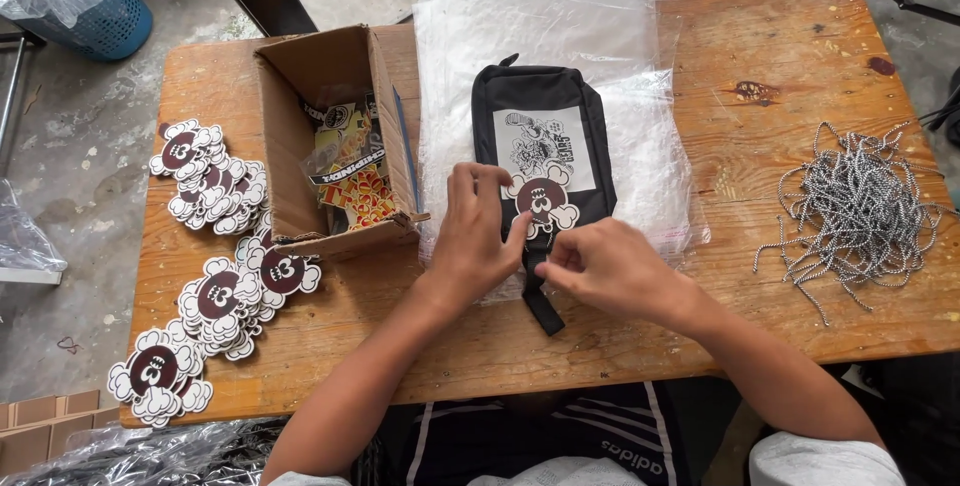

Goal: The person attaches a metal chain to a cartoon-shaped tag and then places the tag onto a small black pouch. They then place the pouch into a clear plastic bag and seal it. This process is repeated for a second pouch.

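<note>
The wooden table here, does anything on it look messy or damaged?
Mostly tidy. The wooden table has dark stains near its far right corner, and the cardboard box has worn, bent flaps. The cords lie in a tangled heap.

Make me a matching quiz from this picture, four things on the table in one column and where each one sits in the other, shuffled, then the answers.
Things:
1. cardboard box
2. cord pile
3. black pouch
4. cut-out tags

Places:
A. on the clear bags, under both hands
B. table's right side
C. spread along the left edge
D. left of the clear bags, open

Pairs: 1-D, 2-B, 3-A, 4-C
</note>
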